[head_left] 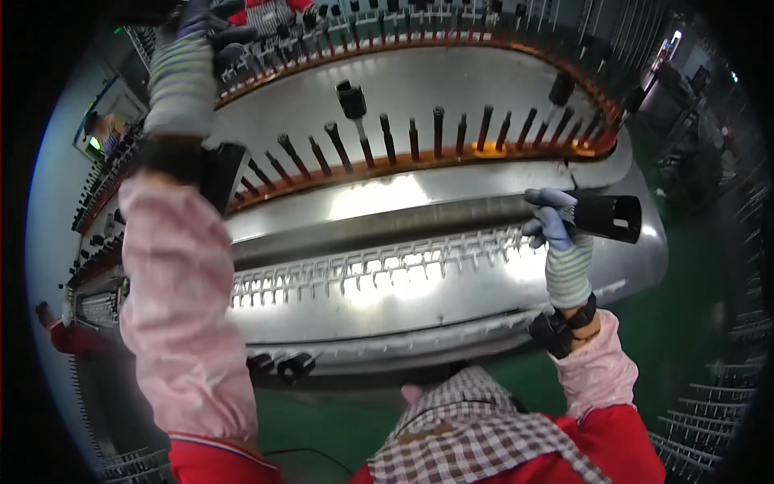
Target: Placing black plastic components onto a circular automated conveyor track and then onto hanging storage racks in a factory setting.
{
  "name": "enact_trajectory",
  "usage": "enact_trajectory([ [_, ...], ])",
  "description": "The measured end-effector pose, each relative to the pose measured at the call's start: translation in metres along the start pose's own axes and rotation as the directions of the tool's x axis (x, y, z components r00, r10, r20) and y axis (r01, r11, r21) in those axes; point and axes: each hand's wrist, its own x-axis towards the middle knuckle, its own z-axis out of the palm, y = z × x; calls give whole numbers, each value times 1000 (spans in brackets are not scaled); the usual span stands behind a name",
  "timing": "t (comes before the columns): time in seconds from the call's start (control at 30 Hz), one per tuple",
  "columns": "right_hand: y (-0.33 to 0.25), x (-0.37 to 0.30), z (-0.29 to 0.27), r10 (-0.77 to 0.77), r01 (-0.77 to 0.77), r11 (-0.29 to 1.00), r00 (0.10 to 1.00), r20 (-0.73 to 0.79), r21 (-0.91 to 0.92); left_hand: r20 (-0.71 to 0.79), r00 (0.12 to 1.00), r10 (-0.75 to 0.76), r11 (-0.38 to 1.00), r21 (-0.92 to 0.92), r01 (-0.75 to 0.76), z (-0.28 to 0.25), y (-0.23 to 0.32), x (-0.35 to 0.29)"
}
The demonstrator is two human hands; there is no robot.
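My right hand [555, 224], in a grey-fingered glove with a striped cuff, grips a black hollow cylindrical part [609, 219] with a slot in its side. It hovers over the right end of the metal rack. My left hand [189, 48] reaches high at the upper left in a matching glove. Its fingers curl by a dark piece [151, 12] too dim at the rim to make out. Beside my left wrist is a black part [223, 176]. Upright dark spindles [387, 139] line the orange-lit track beyond, and one carries a black cylinder [351, 101].
A metal rack with rows of prongs [387, 266] runs along the near side of the steel machine bed [322, 319]. Black pieces [296, 366] sit at its front left edge. Another person [266, 14] stands across the loop. More racks [709, 419] stand at the lower right.
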Motion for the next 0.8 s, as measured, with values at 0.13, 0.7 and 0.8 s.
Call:
enact_trajectory([
  [0.13, 52, -43, -19, 167, -188, 978, 965, 201, 87, 289, 833, -471, 687, -472, 552, 18, 121, -141],
  [0.7, 173, -134, -83, 423, -19, 679, 827, 370, -734, 511, 397, -763, 599, 328, 730, 154, 203, -443],
  [0.8, 153, -117, -101, 528, -190, 731, 767, 366, -655, 310, 512, -801, 444, -267, 855, 168, 246, -425],
])
